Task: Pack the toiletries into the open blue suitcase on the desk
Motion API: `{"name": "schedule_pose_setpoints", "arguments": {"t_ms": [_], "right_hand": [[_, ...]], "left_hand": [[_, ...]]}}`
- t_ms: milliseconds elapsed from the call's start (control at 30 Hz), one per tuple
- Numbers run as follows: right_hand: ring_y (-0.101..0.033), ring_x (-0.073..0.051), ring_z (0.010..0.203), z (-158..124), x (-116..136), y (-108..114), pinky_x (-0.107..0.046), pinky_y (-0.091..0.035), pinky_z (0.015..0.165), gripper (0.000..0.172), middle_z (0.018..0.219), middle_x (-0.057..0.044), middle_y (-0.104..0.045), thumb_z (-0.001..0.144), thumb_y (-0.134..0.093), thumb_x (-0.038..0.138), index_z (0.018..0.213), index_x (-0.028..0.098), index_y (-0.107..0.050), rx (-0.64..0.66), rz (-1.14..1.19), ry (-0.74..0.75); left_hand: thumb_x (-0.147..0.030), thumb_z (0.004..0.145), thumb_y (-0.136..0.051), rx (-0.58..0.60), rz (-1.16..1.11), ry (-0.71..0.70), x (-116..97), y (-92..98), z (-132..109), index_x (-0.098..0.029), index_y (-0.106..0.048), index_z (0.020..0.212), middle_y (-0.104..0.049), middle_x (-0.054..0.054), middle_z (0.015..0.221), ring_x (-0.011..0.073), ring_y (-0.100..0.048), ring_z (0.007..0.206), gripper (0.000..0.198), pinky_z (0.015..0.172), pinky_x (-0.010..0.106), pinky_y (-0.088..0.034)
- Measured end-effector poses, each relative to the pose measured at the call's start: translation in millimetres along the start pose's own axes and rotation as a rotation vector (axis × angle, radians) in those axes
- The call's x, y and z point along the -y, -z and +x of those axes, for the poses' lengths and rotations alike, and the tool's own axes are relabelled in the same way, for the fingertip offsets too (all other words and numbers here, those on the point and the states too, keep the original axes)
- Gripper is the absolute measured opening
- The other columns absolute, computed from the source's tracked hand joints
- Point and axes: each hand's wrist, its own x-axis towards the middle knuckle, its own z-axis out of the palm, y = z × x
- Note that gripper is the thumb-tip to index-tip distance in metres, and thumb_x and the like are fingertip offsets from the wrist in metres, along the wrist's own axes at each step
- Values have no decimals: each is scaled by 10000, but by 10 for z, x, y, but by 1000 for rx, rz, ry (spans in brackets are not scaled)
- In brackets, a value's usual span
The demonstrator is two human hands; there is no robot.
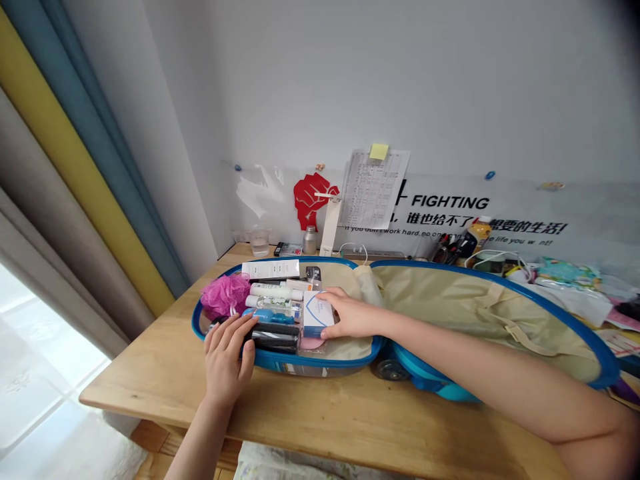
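Note:
A blue suitcase (320,364) lies unfolded on the wooden desk, its left half packed with small toiletries. My right hand (353,315) grips a small white and blue box (315,312) by its right side, over the packed half. Fingers spread, my left hand (227,357) rests on the near left rim, beside a black case (275,338) and a blue item (267,315). A pink bath puff (226,295) sits at the left end. White tubes (275,291) and a long white box (270,269) lie behind. Something pink shows under the held box.
The suitcase's right half (440,300) shows a beige lining with straps. Along the wall stand a plastic cup (259,243), a small jar (310,239), a white desk lamp (329,227) and a bottle (477,233). Clutter covers the desk's right end. Curtains (95,147) hang at left.

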Motion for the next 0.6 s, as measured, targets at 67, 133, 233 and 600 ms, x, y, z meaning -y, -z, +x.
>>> {"name": "schedule_pose_setpoints", "arguments": {"t_ms": [67,133,233,600], "right_hand": [[-413,-309,1394,14,-2,-19,-425,-356,1152,974,1579,-147,-255,660,-779,434,1503,216,-343,-8,1,1],[-400,-312,1401,24,4,-37,-427,-349,1156,945,1576,-146,-244,664,-779,416,1487,214,-362,-16,-2,7],[-378,-324,1414,30,18,-65,-432,-351,1156,895,1567,-153,-242,665,-781,390,1454,201,-402,-22,-9,19],[-292,-341,1482,-290,54,183,-474,-295,1198,1032,1655,-139,-125,722,-717,567,1572,263,-217,-32,-90,-7]], "left_hand": [[-274,968,-412,-1,4,-3,1,-1,-1,-241,-639,1214,-728,69,1159,249,-609,1137,336,1044,395,-334],[-274,971,-410,2,10,-5,5,-5,-4,-235,-637,1212,-728,72,1160,248,-609,1134,334,1047,395,-331],[-277,971,-409,8,15,4,12,-7,-12,-238,-635,1218,-724,71,1170,250,-607,1141,338,1057,398,-325],[-257,967,-409,18,25,-21,46,-14,-36,-263,-567,1358,-688,74,1273,257,-587,1213,421,1103,414,-301]]}}
